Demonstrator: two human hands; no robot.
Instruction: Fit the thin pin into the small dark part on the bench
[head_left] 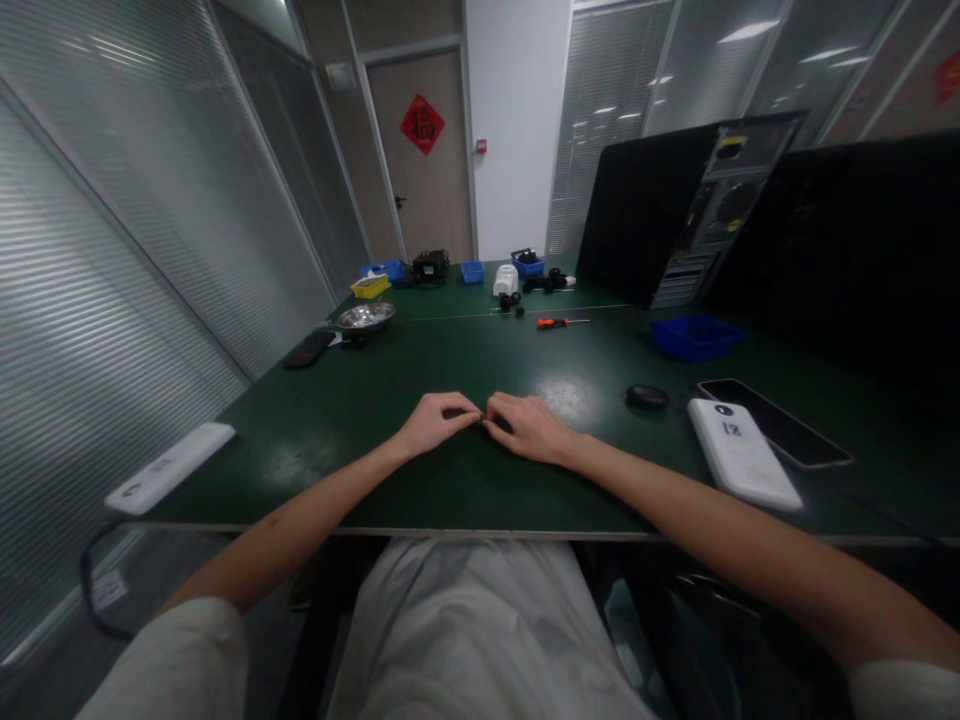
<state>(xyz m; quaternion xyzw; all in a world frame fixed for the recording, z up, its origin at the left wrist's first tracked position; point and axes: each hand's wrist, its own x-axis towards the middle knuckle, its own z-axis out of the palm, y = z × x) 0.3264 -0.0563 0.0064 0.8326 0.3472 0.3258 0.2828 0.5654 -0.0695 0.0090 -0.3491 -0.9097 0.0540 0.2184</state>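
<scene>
On the near middle part of the green worktop (450, 350), a small dark piece (482, 417) sat at the meeting point of the two hands' fingertips, too tiny and blurred to identify. The left hand (435, 425) was nearly closed, its thumb and forefinger pinched together on the piece from the left. The right hand (534, 430) was curled close against it from the right, thumb below the bent fingers; whether it truly gripped the piece or only touched it, I could not tell.

The piece was probably very light, and more likely to slip or drop than to strain the fingers. Its stiffness could not be judged, so a gentle pinch by the outer edges, with the tips of thumb and forefinger, seemed the safest hold; a hard squeeze might have flicked it away.

To the right lay a black rounded object (646, 397) and, nearer the edge, a white device (742, 455) partly over a dark flat device (795, 425). Farther off were an orange-handled screwdriver (553, 323) and, on the left, a shiny metal bowl (366, 318).
</scene>
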